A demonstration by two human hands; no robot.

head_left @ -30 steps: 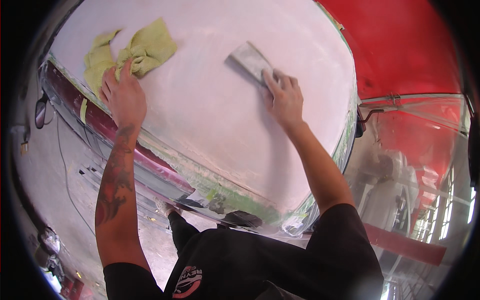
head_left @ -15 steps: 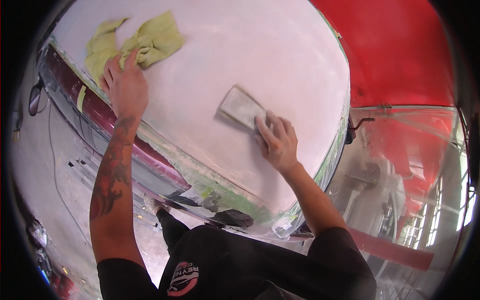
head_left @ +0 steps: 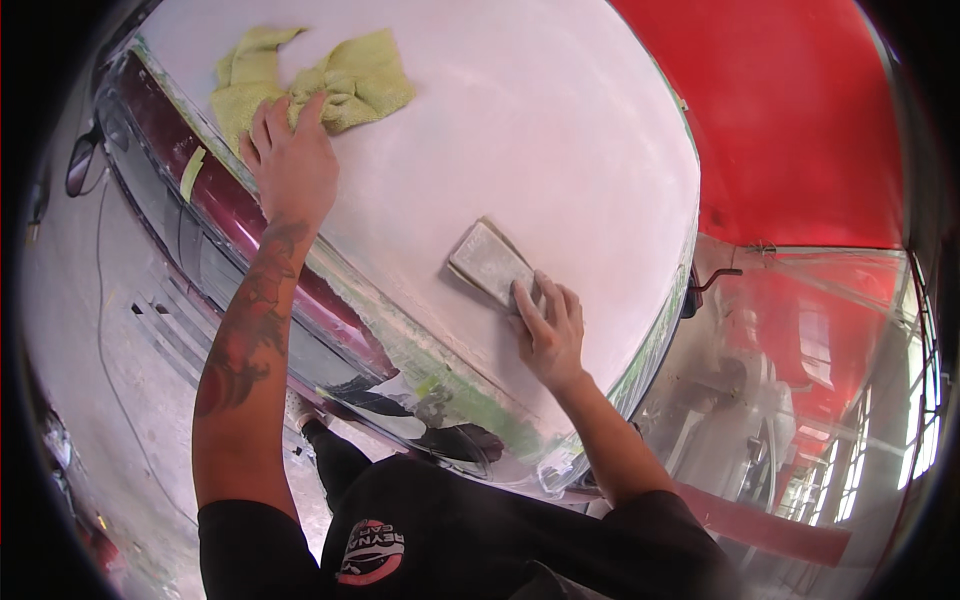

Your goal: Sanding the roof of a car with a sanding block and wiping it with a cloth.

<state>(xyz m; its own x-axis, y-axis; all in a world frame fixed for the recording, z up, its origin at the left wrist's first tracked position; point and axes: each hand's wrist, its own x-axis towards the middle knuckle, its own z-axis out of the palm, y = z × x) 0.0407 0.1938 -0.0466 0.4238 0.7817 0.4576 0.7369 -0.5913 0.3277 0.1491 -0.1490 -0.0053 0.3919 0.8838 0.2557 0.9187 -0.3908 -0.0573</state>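
Observation:
A pale grey sanding block [head_left: 490, 258] lies flat on a broad, pinkish-white car panel [head_left: 540, 130]. My right hand [head_left: 553, 335] is closed around its near right end, thumb and fingers on its edges. Thin sheet edges show beneath the block. Farther left, a crumpled yellow-green cloth [head_left: 365, 80] rests on the panel. My left hand [head_left: 295, 165] lies at the cloth's near edge, palm down, fingers apart and their tips on the fabric. Whether those fingertips pinch any cloth is hard to make out.
A maroon strip [head_left: 225, 215] with yellow tape [head_left: 192, 174] borders the panel's left side. Patchy green and bare areas [head_left: 470, 400] mark its near edge. A red panel [head_left: 800, 120] stands at the right, above clear plastic sheeting [head_left: 760, 340]. A cable [head_left: 120, 385] runs along the floor.
The view has shifted and turned slightly. My right hand has drawn the sanding block nearer to me across the panel. My left hand stays at the cloth.

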